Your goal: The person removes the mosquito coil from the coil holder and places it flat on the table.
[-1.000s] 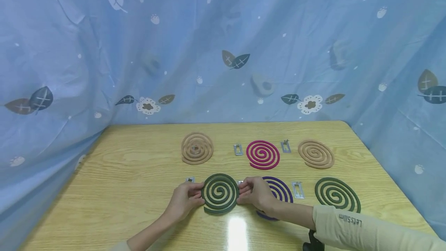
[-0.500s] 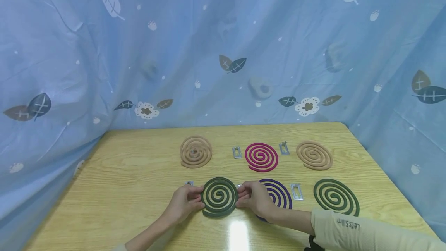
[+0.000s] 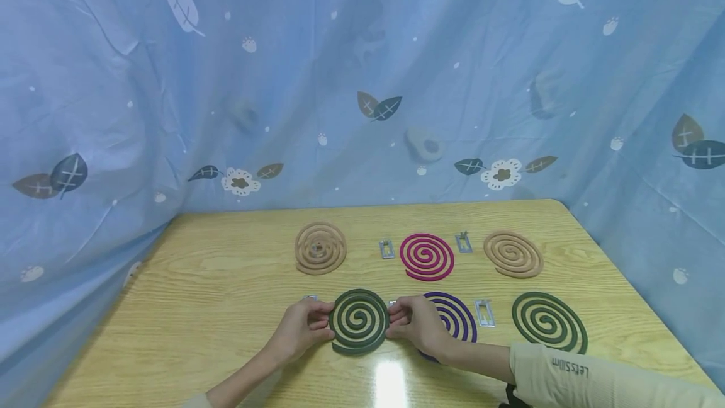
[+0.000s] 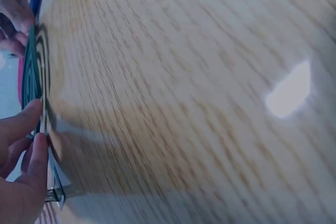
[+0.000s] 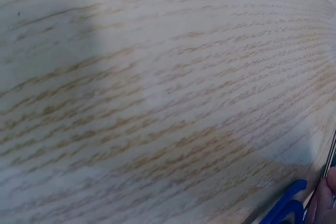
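A dark green mosquito coil [image 3: 359, 316] is held between my two hands near the front middle of the table. The fingers and thumb of my left hand [image 3: 299, 329] pinch its left edge. At the opposite edge, my right hand [image 3: 420, 326] pinches it too. Seen from the left wrist, the green coil [image 4: 32, 72] appears edge-on, close to the tabletop; whether it touches is unclear. My right hand and wrist partly cover a purple coil [image 3: 474, 329]. Small metal stands peek out beside each hand, including one stand [image 4: 55, 195] close to my left hand in the left wrist view.
Behind lie a beige coil [image 3: 318, 248] with metal at its centre, a pink coil [image 3: 426, 257] and another beige coil [image 3: 511, 253]. A second green coil [image 3: 546, 320] is at right, partly behind my sleeve [image 3: 572, 370]. Metal stands [image 3: 479, 315] sit between coils. A blue curtain [image 3: 317, 80] hangs behind.
The head view has shifted slightly. Both hands keep their grip on the green coil, which stays in nearly the same place.
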The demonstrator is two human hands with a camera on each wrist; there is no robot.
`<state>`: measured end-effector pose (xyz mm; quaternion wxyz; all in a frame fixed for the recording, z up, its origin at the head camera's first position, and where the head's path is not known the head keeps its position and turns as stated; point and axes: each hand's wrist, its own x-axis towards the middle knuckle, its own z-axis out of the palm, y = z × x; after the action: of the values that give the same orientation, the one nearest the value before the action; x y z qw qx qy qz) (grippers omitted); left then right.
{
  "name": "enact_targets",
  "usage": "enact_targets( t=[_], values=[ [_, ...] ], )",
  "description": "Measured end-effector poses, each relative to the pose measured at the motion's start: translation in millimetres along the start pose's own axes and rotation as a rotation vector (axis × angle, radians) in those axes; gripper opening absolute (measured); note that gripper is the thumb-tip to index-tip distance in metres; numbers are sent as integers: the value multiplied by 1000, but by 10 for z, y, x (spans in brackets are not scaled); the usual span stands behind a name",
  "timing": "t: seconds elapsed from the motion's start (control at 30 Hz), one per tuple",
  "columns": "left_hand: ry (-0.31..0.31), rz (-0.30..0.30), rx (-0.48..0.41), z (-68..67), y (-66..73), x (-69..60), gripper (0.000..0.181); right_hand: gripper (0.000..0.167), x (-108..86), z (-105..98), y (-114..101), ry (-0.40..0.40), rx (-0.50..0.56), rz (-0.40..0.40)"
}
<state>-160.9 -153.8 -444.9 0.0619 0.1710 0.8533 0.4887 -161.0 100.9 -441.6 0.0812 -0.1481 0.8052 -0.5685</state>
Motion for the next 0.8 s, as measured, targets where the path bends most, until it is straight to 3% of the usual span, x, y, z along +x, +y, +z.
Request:
enact_targets(
  t=[0.37,0.8],
  values=[
    [10,-25,13,26,18,29,43,29,-7,2,-2,19,-75,-1],
    [39,-12,64,35,38,-10,46,27,-21,-9,-12,16,-147,-60]
  ],
)
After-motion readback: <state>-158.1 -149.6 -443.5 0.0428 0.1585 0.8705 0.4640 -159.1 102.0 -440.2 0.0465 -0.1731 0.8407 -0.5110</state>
